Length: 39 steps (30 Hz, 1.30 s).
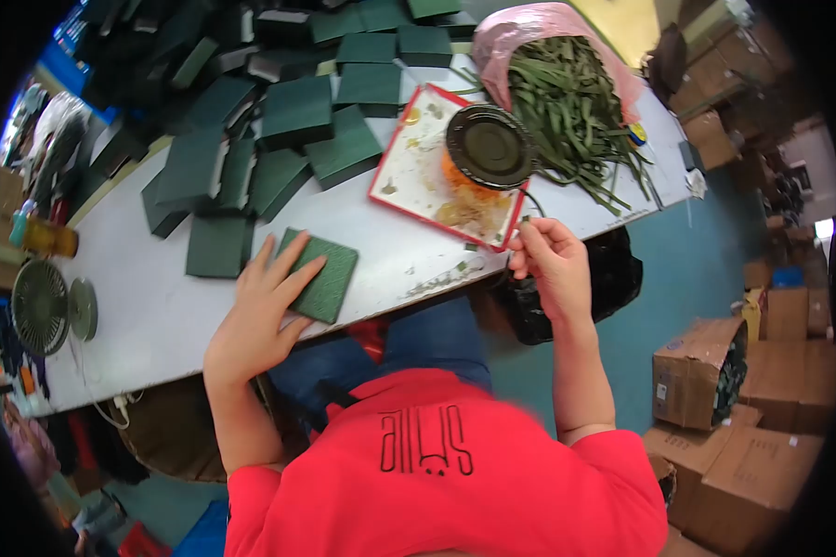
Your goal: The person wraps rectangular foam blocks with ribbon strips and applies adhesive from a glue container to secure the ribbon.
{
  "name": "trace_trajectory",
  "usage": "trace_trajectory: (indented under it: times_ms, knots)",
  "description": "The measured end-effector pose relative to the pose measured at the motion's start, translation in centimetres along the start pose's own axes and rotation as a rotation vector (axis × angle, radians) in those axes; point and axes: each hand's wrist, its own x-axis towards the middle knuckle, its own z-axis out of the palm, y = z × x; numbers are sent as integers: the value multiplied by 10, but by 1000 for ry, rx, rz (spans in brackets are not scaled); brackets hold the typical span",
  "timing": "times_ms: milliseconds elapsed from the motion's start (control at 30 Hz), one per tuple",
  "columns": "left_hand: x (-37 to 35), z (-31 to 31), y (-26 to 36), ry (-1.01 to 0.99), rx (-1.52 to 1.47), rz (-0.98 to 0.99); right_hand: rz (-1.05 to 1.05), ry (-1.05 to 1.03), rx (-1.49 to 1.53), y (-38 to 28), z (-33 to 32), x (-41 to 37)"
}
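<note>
Above the red shirt (pixel 455 464), the left hand (pixel 260 320) lies flat, fingers spread, on a green pad (pixel 330 278) at the bench's (pixel 158 306) near edge; the right hand (pixel 553 265) pinches a small scrap (pixel 525 221).

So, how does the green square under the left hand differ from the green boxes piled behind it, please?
The green square lies alone and flat under the left hand; the green boxes are heaped, untouched. The square looks thinner and lighter, the boxes thicker, darker. Both are green.

Head camera looks steeply down, close over the table (pixel 372 246); fisheye-wide.
</note>
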Motion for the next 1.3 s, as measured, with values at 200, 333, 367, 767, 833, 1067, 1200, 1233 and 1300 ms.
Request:
trace_trajectory:
  times_ms: [200,333,367,767,833,1067,1200,1233,1300]
  knots:
    - [23,31,41,284,85,-211,-7,-13,-12,-4,3,16]
    - [31,48,46,390,147,-284,-1,17,-35,-3,8,27]
    - [30,47,45,399,128,-288,1,25,-45,-4,8,28]
    - [22,33,32,269,131,-243,-1,-15,67,4,1,27]
    - [18,26,28,209,121,-245,4,-18,55,1,5,28]
    - [14,21,26,194,68,-240,1,-48,15,-3,-2,24]
    - [14,27,23,234,87,-211,30,-34,47,1,0,22]
    - [14,27,23,236,91,-209,33,-36,53,-1,2,21]
    - [14,27,23,241,93,-206,28,-35,30,-2,4,21]
